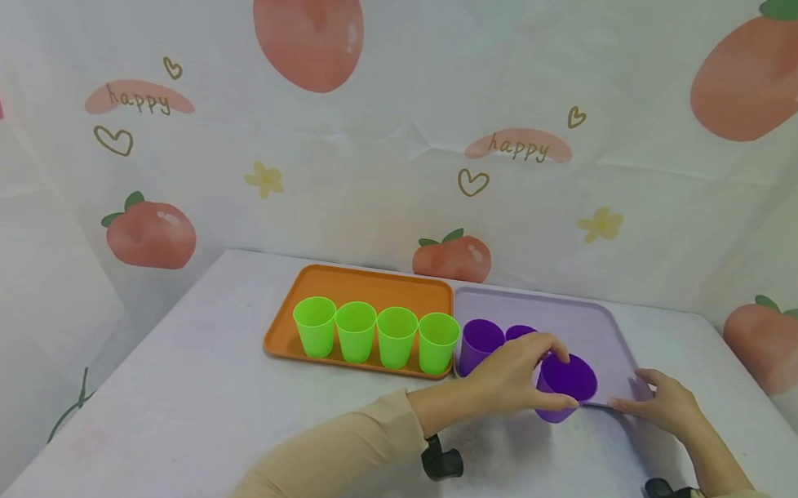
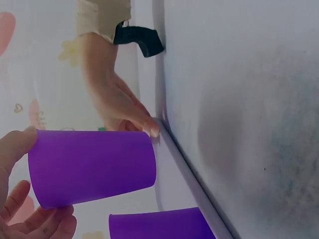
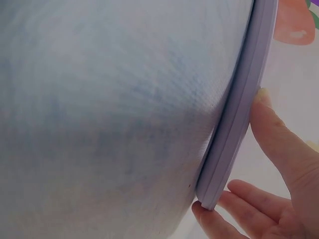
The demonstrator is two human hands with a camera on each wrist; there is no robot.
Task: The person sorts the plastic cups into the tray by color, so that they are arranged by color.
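My left hand (image 1: pixel 514 373) grips a purple cup (image 1: pixel 564 383) near its rim, thumb on one side and fingers on the other. In the left wrist view this purple cup (image 2: pixel 94 167) is held clear of the table, over the near edge of the lavender tray (image 1: pixel 620 344). Two more purple cups stand on that tray: one purple cup (image 1: pixel 480 344) at its left end, and another purple cup (image 1: pixel 519 331) mostly hidden behind my left hand. At the tray's near right corner, my right hand (image 1: pixel 670 403) holds the rim, with thumb and fingertips on the tray's edge (image 3: pixel 234 119).
Left of the lavender tray, an orange tray (image 1: pixel 373 283) adjoins it. Several green cups (image 1: pixel 395 337) stand in a row along its front. A patterned cloth (image 1: pixel 399 118) hangs behind the white table (image 1: pixel 202 424).
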